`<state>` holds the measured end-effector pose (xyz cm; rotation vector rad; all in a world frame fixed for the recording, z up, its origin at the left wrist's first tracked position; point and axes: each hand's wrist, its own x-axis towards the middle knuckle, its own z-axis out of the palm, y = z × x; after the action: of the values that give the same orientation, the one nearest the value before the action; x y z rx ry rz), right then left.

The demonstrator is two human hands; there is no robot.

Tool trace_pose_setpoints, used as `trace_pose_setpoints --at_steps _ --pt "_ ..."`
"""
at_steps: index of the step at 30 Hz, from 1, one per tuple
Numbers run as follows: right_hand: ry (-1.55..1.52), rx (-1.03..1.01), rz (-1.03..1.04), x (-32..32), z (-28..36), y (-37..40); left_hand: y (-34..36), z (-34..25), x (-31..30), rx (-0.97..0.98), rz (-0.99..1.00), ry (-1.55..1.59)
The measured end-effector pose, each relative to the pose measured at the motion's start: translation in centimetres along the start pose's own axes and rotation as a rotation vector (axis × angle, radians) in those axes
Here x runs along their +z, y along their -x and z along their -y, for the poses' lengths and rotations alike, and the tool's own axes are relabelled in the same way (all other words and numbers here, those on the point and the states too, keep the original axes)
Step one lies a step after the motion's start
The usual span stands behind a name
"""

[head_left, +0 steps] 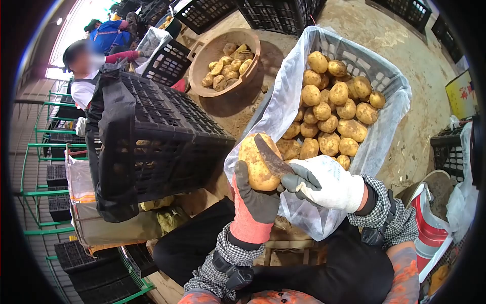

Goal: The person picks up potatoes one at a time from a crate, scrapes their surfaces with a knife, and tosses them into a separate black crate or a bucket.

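My left hand [255, 200], in a coral and grey glove, is closed around a large potato [251, 154] held up near the crate's close corner. In a white glove with grey fingertips, my right hand [324, 183] grips a knife [272, 158] whose dark, dirty blade lies across the potato's face. The knife's handle is hidden inside the fingers. Just beyond both hands stands a crate lined with translucent plastic [392, 96], holding many loose potatoes [329, 121].
A tall black crate [167, 131] stands close on the left. Behind it, a brown basin [205, 48] holds potatoes, some cut. A person [83, 76] sits at far left, with another person in blue [109, 35] behind. A red and white bucket [430, 218] is at right.
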<state>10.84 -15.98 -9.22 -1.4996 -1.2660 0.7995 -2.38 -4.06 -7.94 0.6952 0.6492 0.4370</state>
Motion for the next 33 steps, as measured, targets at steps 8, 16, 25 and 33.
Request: trace_pose_setpoints --at_steps 8,16,25,33 --pt "-0.579 0.280 0.034 0.9 0.6 0.3 0.3 -0.2 -1.0 -0.058 0.105 0.066" --pt "-0.297 0.126 0.064 0.4 -0.9 0.9 0.8 0.1 -0.4 -0.010 0.002 0.045" --pt "-0.646 0.342 -0.377 0.2 -1.5 1.0 1.1 -0.2 -1.6 0.070 0.131 -0.139" --pt "-0.704 0.337 -0.841 -2.8 -8.9 5.3 2.9 -4.9 -0.8 0.331 0.077 -0.576"
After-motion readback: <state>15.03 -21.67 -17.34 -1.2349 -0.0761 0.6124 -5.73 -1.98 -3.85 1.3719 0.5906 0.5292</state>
